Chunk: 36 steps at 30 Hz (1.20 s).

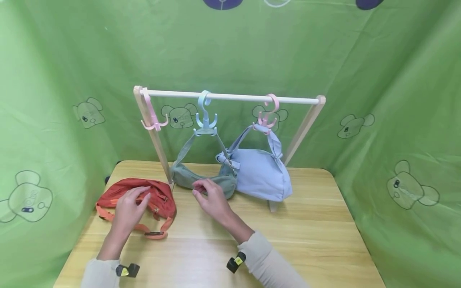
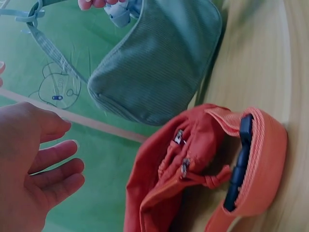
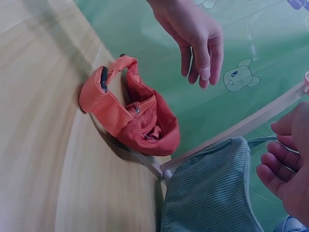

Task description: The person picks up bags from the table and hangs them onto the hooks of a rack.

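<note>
A red waist bag (image 1: 163,202) with an orange strap and black buckle lies on the table at the left. My left hand (image 1: 127,210) hovers over it, fingers loosely bent, and the left wrist view shows nothing in that hand. In front of a green corduroy shoulder bag (image 1: 185,176) is my right hand (image 1: 215,203), its fingers loosely curled around nothing. The green bag hangs by its strap from a light blue hook hanger (image 1: 205,118). To its right, a light blue bag (image 1: 263,174) hangs from a pink hook hanger (image 1: 265,120).
A rack with a white rail (image 1: 237,97) and wooden posts stands at the back of the wooden table (image 1: 317,236). Another pink hook hanger (image 1: 155,122), bearing no bag, is at the rail's left end. Green cloth (image 1: 230,48) encloses the table behind and at both sides.
</note>
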Tool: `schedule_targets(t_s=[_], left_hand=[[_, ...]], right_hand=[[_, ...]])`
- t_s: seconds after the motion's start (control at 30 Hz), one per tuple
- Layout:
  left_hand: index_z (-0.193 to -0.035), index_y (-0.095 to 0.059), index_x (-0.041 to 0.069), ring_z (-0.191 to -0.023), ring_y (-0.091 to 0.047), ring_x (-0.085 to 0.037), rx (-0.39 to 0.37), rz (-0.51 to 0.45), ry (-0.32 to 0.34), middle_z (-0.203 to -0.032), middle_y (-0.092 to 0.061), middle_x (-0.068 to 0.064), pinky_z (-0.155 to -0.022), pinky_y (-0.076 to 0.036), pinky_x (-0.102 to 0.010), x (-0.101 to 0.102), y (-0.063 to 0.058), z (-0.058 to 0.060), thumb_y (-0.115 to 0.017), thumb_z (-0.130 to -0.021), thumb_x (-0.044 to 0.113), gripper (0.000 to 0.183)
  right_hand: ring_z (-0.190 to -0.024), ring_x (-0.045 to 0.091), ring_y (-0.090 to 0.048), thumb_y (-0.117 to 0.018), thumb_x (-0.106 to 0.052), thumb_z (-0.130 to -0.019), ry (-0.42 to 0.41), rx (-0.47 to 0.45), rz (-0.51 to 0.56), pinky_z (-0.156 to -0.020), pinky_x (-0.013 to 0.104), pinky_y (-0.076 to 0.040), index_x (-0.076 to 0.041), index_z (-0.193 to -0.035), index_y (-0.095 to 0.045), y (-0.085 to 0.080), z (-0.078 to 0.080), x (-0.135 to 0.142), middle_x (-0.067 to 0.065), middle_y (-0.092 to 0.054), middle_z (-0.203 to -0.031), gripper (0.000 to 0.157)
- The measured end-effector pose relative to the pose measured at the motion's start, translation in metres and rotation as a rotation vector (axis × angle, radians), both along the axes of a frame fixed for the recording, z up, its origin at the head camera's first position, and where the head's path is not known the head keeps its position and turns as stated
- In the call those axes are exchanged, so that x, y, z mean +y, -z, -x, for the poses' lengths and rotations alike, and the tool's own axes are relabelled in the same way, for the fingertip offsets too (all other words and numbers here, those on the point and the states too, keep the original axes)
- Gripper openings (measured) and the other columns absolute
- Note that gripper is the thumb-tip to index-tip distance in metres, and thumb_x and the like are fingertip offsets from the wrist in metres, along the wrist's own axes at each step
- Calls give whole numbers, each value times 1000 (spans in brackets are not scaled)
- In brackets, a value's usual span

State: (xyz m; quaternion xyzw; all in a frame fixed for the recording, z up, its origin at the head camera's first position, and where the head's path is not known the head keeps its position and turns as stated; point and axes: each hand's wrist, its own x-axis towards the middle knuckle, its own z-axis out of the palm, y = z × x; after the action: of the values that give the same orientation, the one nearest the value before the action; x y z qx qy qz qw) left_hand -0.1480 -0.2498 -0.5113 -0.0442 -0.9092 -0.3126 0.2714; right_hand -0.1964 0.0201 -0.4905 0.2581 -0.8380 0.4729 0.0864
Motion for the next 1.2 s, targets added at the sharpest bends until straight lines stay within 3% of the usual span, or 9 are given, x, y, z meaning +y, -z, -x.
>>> schedule_targets(t_s=[0.53, 0.93, 1.2], left_hand=[[-115, -74, -5, -106, -70, -49, -48, 35, 10, -112, -75, -27, -89, -57, -63, -16, 13, -9, -79, -86, 0, 29], [-130, -66, -4, -123, -61, -52, -272, 83, 39, -131, -67, -29, -104, -48, -68, -31, 22, -15, -76, -89, 9, 43], [-134, -63, -3, -127, -57, -53, -351, 117, 64, -137, -64, -30, -105, -47, -70, -40, 30, -19, -76, -88, 8, 50]], right_hand=[[-95, 20, -71, -72, -10, -96, -44, -20, -74, -87, 25, -61, 0, -114, -71, 30, -2, -16, 10, -73, -104, 20], [-102, 17, -71, -71, -16, -98, -85, -67, -175, -92, 23, -60, -6, -121, -71, 51, -8, -31, 5, -74, -112, 25], [-105, 13, -68, -72, -19, -98, -138, -110, -274, -90, 19, -58, -9, -123, -71, 62, -19, -43, 2, -72, -116, 27]])
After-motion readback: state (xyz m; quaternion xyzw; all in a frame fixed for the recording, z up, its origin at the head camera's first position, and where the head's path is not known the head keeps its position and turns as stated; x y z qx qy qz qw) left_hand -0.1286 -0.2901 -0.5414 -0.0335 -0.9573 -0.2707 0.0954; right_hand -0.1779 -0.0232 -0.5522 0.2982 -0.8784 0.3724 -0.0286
